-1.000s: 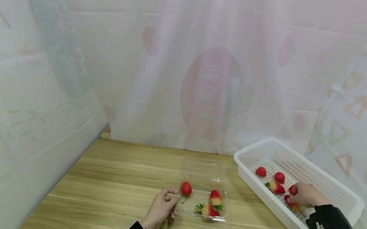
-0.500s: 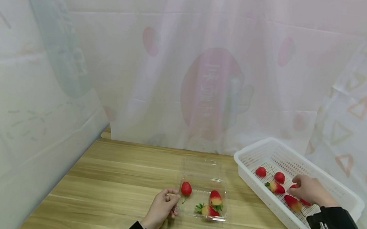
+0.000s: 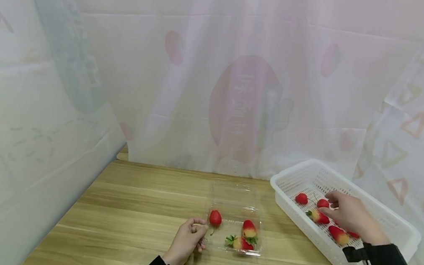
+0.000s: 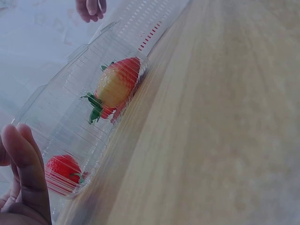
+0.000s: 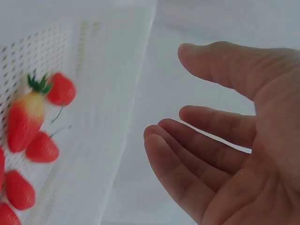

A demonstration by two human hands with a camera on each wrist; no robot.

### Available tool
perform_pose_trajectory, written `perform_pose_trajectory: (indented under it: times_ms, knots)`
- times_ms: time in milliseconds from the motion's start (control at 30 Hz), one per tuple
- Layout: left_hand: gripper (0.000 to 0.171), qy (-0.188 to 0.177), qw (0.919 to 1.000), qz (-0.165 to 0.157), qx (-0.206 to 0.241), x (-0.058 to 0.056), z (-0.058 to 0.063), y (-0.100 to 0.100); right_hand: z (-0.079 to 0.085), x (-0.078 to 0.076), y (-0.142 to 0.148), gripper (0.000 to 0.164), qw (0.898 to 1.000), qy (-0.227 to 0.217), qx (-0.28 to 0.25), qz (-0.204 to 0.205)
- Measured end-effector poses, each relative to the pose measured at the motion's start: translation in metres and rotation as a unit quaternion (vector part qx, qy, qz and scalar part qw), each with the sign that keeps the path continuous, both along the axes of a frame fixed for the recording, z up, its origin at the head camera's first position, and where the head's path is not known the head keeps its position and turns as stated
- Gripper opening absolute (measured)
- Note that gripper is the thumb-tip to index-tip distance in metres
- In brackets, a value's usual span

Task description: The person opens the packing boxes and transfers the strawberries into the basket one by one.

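A clear plastic clamshell box (image 3: 224, 253) lies on the table with its lid folded back. Inside are a red cherry (image 3: 215, 218) with a stem and two red-and-yellow strawberries (image 3: 249, 229) with green leaves. My left hand (image 3: 186, 240) pinches the box's left edge between thumb and fingers. To the right, my right hand (image 3: 352, 214) hovers over the white basket (image 3: 285, 198), its fingers spread and nothing between them. Below and beside it lie cherries (image 3: 301, 199) and strawberries (image 3: 338, 235); some are partly hidden by the hand.
The wooden table (image 3: 114, 216) extends left of the box. Printed white cloth (image 3: 184, 105) hangs behind and on both sides. The basket's raised, perforated walls stand close to the box's right side.
My right hand has drawn away from the fruit at the basket's middle, moving slightly up and left with fingers spreading. The left hand and the box have not moved.
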State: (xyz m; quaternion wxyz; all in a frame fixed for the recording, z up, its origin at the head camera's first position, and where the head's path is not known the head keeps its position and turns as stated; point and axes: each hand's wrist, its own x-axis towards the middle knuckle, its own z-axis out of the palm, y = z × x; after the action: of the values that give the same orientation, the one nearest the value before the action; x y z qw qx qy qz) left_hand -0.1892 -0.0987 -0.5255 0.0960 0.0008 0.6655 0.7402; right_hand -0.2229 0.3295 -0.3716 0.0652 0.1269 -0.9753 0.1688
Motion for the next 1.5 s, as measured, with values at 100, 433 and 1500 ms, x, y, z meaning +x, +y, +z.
perform_pose_trajectory:
  times_ms: [100, 433, 1500]
  knots:
    - [0.039, -0.001, 1.0000, -0.001, 0.000, 0.000, 0.000, 0.000, 0.003, 0.004, -0.016, 0.050, 1.000, 0.010, -0.011, 0.011]
    - [0.038, 0.001, 1.0000, -0.001, 0.006, 0.000, 0.002, 0.003, -0.004, 0.012, -0.076, 0.042, 0.993, 0.064, -0.096, 0.037]
    - [0.038, -0.004, 0.9999, -0.008, 0.013, 0.001, 0.001, 0.005, -0.085, 0.006, -0.227, 0.040, 0.975, -0.059, -0.208, 0.048]
